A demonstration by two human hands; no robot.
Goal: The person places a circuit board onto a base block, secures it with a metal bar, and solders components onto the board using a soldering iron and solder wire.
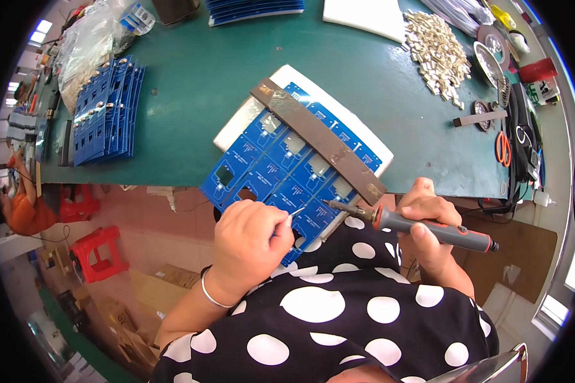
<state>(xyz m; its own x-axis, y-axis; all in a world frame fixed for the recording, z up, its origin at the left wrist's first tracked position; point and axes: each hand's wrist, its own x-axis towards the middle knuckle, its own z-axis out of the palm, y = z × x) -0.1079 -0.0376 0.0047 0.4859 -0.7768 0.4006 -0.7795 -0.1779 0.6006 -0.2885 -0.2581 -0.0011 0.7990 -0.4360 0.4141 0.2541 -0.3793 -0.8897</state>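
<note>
While right fingers (429, 207) grip, soldering iron (452, 235) between

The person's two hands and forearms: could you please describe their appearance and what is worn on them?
Both the left hand and right hand are without gloves. A thin silver-coloured bracelet circles the left wrist; none shows on the right. The black garment has large white dots and leaves both forearms uncovered.

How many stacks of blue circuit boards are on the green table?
2: left stack, by the clear plastic bag; far stack, cut off at the picture's top edge; others may be hidden.
</note>
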